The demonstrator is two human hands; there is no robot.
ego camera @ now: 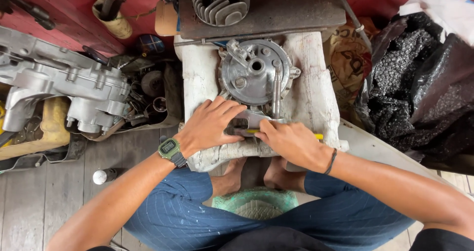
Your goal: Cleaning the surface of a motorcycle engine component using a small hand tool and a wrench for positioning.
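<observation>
On the white tabletop (311,103) I see the round engine cover (252,73) lying flat, centre. My left hand (210,127) presses its near edge; my right hand (291,142) grips a yellow tool (318,137) there. Work looks mid-way, cover unmoved.

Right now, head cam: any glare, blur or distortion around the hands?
Head view: even, soft light with faint shadows; mild sheen on the round metal cover, nothing blown out. Left hand and right hand are sharp, no motion blur. Wide-angle bending shows at the edges; the black plastic bags lose detail in the dark.
</observation>
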